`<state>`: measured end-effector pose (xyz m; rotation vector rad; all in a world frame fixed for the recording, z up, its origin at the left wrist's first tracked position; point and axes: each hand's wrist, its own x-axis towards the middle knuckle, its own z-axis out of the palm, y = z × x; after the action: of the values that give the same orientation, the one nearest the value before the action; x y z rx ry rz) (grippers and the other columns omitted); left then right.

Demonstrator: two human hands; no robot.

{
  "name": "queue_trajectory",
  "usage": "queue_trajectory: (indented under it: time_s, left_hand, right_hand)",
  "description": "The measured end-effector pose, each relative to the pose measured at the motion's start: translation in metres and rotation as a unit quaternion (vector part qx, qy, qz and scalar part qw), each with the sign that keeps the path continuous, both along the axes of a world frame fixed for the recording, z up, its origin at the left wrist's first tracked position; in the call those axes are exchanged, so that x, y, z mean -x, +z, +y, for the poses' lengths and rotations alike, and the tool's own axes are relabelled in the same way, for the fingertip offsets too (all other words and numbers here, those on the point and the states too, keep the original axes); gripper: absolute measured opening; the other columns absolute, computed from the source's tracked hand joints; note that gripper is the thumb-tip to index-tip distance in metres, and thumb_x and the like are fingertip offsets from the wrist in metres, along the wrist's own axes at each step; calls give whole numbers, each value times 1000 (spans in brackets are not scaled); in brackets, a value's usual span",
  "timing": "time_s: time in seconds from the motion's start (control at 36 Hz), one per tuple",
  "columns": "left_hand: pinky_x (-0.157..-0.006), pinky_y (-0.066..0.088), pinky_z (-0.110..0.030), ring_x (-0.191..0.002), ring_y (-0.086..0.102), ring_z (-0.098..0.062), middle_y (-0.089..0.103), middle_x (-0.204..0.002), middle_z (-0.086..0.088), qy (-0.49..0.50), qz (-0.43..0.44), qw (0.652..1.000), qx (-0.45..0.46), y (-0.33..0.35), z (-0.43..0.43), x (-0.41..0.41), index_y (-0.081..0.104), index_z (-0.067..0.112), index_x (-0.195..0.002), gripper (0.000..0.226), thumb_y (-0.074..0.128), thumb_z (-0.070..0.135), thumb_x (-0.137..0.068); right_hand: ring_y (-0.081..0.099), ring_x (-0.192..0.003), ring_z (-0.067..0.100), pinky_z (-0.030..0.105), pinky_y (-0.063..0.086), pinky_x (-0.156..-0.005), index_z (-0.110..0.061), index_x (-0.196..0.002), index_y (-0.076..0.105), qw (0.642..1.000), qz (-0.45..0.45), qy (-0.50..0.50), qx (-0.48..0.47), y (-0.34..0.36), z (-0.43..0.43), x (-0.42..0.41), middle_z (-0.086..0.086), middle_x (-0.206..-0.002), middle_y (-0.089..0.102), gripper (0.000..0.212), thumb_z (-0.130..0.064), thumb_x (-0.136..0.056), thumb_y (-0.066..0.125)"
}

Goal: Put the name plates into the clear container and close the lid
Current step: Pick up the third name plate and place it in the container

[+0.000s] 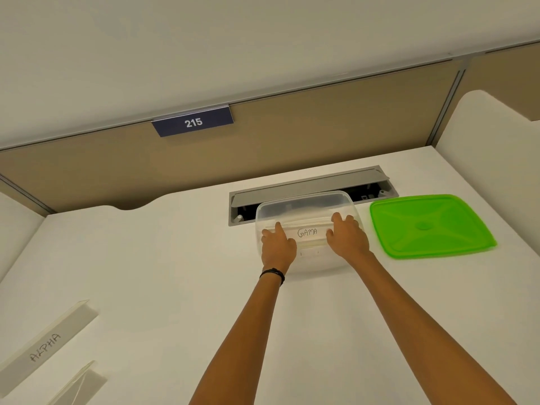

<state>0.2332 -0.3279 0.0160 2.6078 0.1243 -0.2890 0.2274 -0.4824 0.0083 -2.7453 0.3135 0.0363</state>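
A clear plastic container (306, 201) stands open on the white desk, in front of a cable slot. Both hands hold a clear name plate marked GAMA (308, 232) over the container's inside. My left hand (277, 244) grips its left end and my right hand (347, 236) grips its right end. The green lid (429, 226) lies flat on the desk to the container's right. At the near left lies a name plate marked ALPHA (46, 346), with another clear name plate (79, 385) below it, partly cut off by the frame edge.
An open grey cable slot (312, 185) runs behind the container. A beige partition (117, 168) with a blue sign reading 215 (193, 122) borders the desk's back. The white desk (163, 273) spreads between the container and the loose name plates.
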Motion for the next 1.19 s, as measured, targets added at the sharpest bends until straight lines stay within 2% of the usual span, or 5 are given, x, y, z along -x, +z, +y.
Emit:
queue_trajectory:
  time_s: [0.47, 0.81, 0.94, 1.08, 1.19]
  left_hand:
    - [-93, 47, -40, -120, 45, -35, 39, -135, -24, 4, 11, 1000, -20, -3, -2, -3, 28, 12, -142, 51, 40, 22, -94]
    - [-92, 45, -37, -124, 38, -31, 25, -144, -19, -2, -10, 1000, 21, 3, -1, -1, 43, 4, -129, 36, 39, 13, -94]
    - [-108, 35, -33, -137, 29, -27, 28, -150, -15, -43, -92, 990, 98, 5, 5, 8, 49, 7, -129, 35, 40, 9, -95]
    - [-113, 25, -30, -139, 27, -25, 32, -149, -11, -146, -123, 970, 153, 6, 27, 33, 53, 13, -126, 33, 44, 10, -94]
    - [-115, 20, -29, -143, 18, -19, 30, -151, -5, -254, -151, 947, 127, 5, 57, 59, 50, 19, -128, 34, 44, 13, -96]
  right_hand:
    - [55, -101, 33, 37, 47, -75, -8, -126, 41, 999, 37, 7, 0, 0, 0, -1, 19, -118, 52, 38, -19, -91, 43]
    - [40, -130, 34, 40, 41, -100, -17, -133, 47, 996, 89, 10, 5, 5, 0, -1, 13, -155, 18, 41, -22, -93, 40]
    - [51, -120, 31, 39, 45, -94, -11, -121, 58, 998, -8, -25, -50, 2, 1, 2, 11, -145, 40, 33, -17, -91, 46]
    - [63, -81, 28, 26, 42, -62, -4, -89, 65, 972, -203, -27, -113, -1, 2, 15, 10, -97, 69, 19, -2, -87, 46]
    - [64, -85, 30, 29, 49, -72, -3, -84, 67, 942, -295, 12, -162, 2, 2, 26, 14, -91, 69, 27, 12, -83, 44]
